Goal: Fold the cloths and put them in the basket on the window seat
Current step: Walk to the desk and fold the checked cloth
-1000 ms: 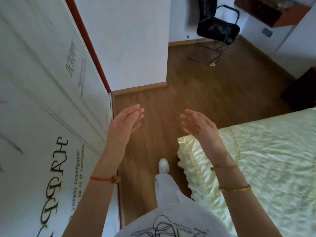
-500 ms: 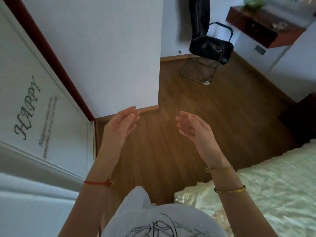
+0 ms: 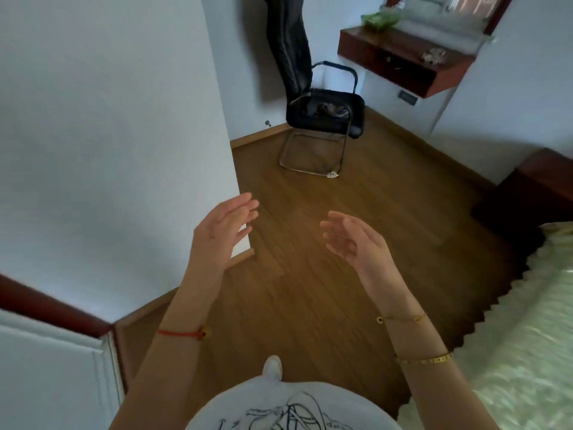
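My left hand (image 3: 221,232) and my right hand (image 3: 353,240) are raised in front of me over the wooden floor (image 3: 310,274), palms facing each other, fingers apart, holding nothing. No cloth and no basket show in this view. A red cord circles my left wrist, and gold bracelets sit on my right wrist.
A white wall corner (image 3: 229,135) juts out just left of my left hand. A black chair (image 3: 322,113) stands at the back, under a dark wooden shelf (image 3: 400,63). The bed with a pale yellow cover (image 3: 511,352) lies to the right, and a dark cabinet (image 3: 527,197) behind it.
The view has swung forward and up along the floor: the lettered white door has slid off to the lower left, the chair and shelf have come nearer. Both hands stay raised, empty.
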Demonstrator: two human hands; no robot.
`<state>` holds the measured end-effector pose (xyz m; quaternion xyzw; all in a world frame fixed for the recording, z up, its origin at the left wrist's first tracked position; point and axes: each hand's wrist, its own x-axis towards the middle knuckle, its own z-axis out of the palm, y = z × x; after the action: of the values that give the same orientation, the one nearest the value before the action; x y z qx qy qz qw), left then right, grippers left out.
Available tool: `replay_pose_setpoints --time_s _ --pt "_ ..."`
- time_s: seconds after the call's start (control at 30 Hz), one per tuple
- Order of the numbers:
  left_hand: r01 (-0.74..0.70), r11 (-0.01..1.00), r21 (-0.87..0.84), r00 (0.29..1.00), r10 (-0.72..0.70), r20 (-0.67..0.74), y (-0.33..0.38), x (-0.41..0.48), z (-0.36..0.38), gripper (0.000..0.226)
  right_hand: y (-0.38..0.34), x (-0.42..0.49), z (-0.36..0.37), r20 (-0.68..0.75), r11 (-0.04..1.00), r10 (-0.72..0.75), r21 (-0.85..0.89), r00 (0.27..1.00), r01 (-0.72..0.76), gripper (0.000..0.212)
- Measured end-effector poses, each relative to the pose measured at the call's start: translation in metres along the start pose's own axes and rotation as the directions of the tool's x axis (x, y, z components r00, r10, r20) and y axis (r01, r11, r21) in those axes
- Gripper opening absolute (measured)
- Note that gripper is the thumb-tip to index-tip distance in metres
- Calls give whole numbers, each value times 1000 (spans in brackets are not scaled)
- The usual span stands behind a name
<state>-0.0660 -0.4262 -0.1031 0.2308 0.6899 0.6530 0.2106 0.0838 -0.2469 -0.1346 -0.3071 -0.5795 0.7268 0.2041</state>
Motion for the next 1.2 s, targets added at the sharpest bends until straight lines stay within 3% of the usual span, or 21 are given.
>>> replay_pose_setpoints --time_s 0.1,0.23,0.4,0.83,1.0,1.2 --pt "-59 993 106 994 48 101 5 77 18 34 -16 53 -8 -96 1000 0 21 995 2 28" --pt "62 998 -11 987 -60 147 7 168 57 27 -31 120 -31 -208 998 -21 46 978 31 29" --pt "77 997 -27 969 -69 237 -7 274 116 26 -43 214 -74 -299 999 -40 21 953 49 28" --pt "93 989 -114 941 -50 334 23 572 323 20 -168 506 -234 -363 995 -94 -20 927 93 30" --pt "137 980 -143 946 -87 312 17 671 388 20 -188 606 -282 -365 997 -76 -2 928 81 31" --pt "120 984 -132 923 -61 380 -1 806 473 21 -205 736 -349 -412 997 -82 -32 908 76 32"
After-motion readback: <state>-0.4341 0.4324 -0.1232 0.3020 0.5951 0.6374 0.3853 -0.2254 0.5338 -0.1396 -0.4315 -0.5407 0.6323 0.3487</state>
